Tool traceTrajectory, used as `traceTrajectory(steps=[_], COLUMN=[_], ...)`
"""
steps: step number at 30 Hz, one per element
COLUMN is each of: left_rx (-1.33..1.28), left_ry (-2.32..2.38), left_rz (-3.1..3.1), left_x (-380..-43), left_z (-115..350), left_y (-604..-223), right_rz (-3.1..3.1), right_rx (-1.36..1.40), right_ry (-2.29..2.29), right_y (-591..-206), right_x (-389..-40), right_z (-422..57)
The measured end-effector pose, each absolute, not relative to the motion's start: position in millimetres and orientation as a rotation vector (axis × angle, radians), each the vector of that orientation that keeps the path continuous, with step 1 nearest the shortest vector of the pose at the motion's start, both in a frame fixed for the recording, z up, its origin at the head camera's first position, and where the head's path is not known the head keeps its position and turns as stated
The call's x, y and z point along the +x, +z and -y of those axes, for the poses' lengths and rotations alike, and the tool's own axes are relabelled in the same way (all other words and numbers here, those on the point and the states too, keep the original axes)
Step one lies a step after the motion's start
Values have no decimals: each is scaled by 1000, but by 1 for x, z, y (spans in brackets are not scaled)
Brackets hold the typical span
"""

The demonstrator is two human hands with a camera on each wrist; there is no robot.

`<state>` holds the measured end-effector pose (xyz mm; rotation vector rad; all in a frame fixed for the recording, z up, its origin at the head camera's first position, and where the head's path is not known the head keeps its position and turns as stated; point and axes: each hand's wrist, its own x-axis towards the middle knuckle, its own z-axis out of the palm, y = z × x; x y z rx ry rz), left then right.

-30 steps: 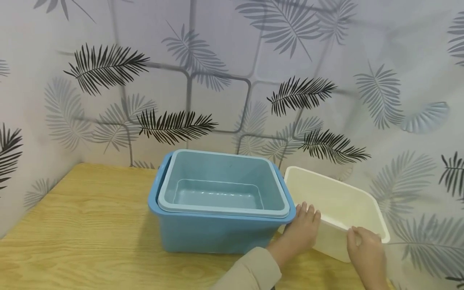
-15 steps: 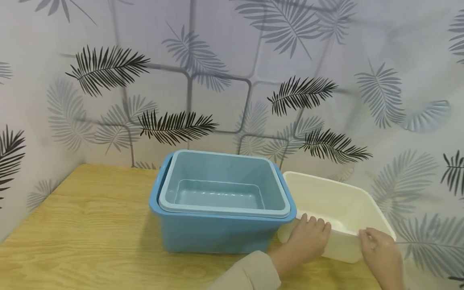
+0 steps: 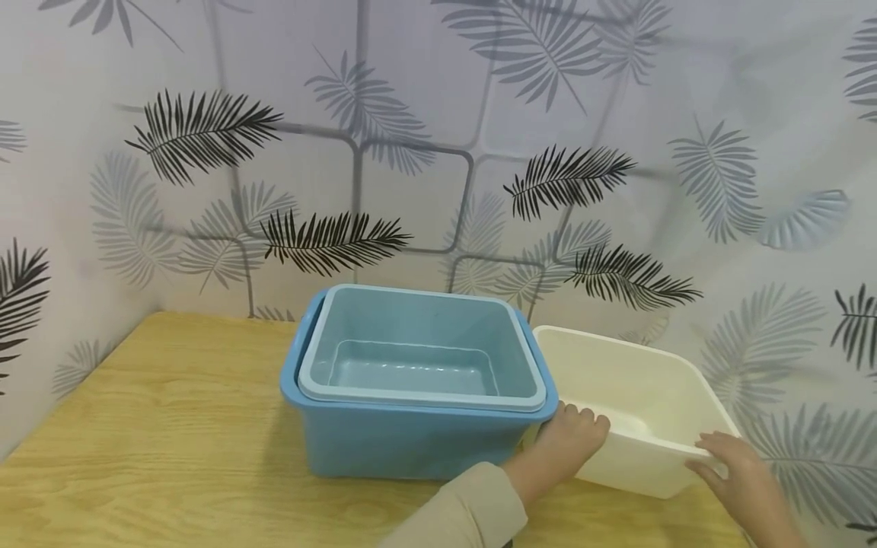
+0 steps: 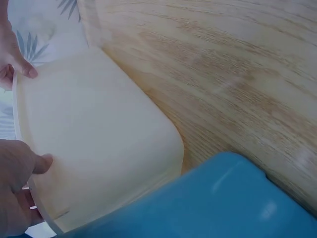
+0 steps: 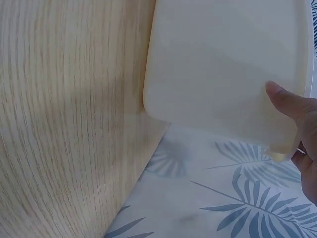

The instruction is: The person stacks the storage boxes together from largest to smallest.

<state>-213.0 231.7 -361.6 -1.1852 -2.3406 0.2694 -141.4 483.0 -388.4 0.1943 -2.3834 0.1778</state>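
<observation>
A cream plastic bin stands open side up at the table's right end. Its near rim is gripped by my left hand, fingers over the edge and thumb on the outer wall, as the left wrist view shows. At the near right corner of that rim, my right hand holds on, thumb outside and fingers over the rim. Directly left of the cream bin is a blue bin, with a lighter blue bin nested in it. My left hand is close to the blue bin's right end.
The wood-grain table extends left and in front of the bins. Behind it hangs a leaf-patterned curtain or wall covering. The table's right edge lies just under the cream bin's right end.
The cream bin has shifted slightly right and toward me. My right hand has moved right along its rim to the corner. My left hand went right, then back left. The blue bins stayed put.
</observation>
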Motion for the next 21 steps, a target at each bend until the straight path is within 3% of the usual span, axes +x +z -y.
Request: traceTrajectory(steps=[21], left_rx=[-1188], left_ry=[201], left_rz=[2306], left_x=[-203], left_z=[-237], left_y=[-344], right_rz=[2286], right_rx=[235], right_ry=[19], right_y=[-366], right_x=[-124], right_z=[-492])
